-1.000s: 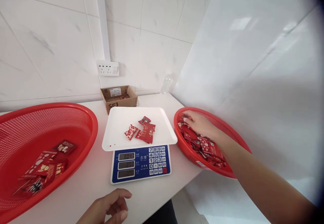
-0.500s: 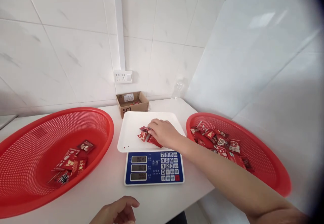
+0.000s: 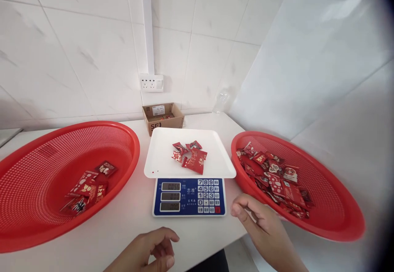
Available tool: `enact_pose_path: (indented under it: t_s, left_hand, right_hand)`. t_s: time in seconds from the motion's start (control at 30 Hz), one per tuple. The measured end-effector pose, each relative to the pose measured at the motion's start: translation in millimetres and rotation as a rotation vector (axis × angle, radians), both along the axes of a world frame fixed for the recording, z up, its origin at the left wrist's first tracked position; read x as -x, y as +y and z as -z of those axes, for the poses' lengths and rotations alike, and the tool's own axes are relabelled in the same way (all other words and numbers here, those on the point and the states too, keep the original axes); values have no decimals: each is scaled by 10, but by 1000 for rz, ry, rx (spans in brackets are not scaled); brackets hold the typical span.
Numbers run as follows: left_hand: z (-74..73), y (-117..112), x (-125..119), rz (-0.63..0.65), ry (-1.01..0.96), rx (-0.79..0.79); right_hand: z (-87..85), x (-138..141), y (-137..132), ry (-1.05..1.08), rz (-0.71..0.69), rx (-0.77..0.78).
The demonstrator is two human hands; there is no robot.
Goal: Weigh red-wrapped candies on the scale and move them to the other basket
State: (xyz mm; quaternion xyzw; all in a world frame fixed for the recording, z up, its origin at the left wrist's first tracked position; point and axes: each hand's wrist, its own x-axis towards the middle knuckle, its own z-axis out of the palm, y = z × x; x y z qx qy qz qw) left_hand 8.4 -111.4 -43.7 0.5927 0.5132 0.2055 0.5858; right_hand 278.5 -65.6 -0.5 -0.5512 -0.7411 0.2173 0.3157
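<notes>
A blue digital scale (image 3: 189, 196) with a white weighing tray (image 3: 160, 157) stands in the middle of the white table. A few red wrapped candies (image 3: 191, 156) lie on the tray. My right hand (image 3: 261, 225) hovers at the table's front edge between the scale and the right red basket (image 3: 332, 218), fingers loosely curled, holding nothing. My left hand (image 3: 147, 251) rests on the table below the scale, fingers curled and empty. The right basket holds several red candy packets (image 3: 272, 177). The left red basket (image 3: 37, 222) holds several red packets (image 3: 88, 188).
A small open cardboard box (image 3: 163, 117) sits behind the scale against the tiled wall. A white power socket (image 3: 151, 82) is on the wall above it. A clear plastic bottle (image 3: 221, 101) stands in the corner. The table edge runs close to my hands.
My right hand left the candies on the scale tray and drew back to the front table edge. One more candy lies on the tray, and the scale's reading went up.
</notes>
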Motion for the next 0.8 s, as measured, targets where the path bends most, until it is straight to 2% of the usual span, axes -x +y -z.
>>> enact_pose_path:
  t_s: [0.1, 0.23, 0.53, 0.8]
  left_hand:
    - [-103, -11, -39, -5, 81, 21]
    - [-168, -28, -74, 18, 128, 61]
    - [-140, -80, 23, -45, 101, 81]
    - [-110, -42, -32, -23, 90, 73]
  right_hand:
    - [81, 6, -34, -17, -38, 29]
    - [43, 65, 9, -6, -75, -16]
    - [167, 176, 45, 1, -129, -35]
    - [174, 135, 45, -48, -112, 0]
